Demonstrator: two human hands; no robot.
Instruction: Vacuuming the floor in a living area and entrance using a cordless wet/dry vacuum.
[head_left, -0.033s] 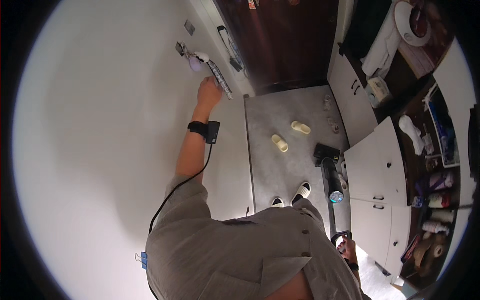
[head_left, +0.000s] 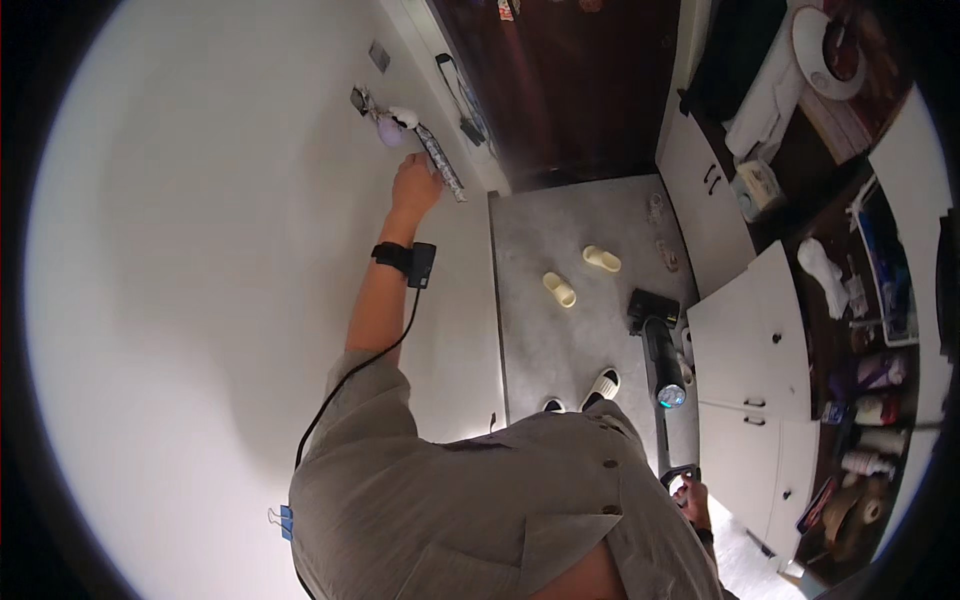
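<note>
My left hand (head_left: 416,187) is raised to the white wall, its fingers curled. It is right beside a long patterned strip (head_left: 440,162) that hangs on the wall under a small white-and-lilac hanging ornament (head_left: 390,128). What the fingertips hold or touch there, if anything, is hidden. Low at my right side, my right hand (head_left: 692,500) is wrapped round the handle of a dark stick vacuum cleaner (head_left: 662,360). The vacuum's floor head (head_left: 654,309) is on the grey floor by the cabinets, and a blue-lit round display shows on its body.
Two cream slippers (head_left: 560,290) lie on the floor (head_left: 530,350) ahead of my feet. A dark door (head_left: 565,90) closes the far end. White cabinets (head_left: 750,340) line the right, with shoes beside them and cluttered shelves (head_left: 865,400) above. A cable runs along my left arm.
</note>
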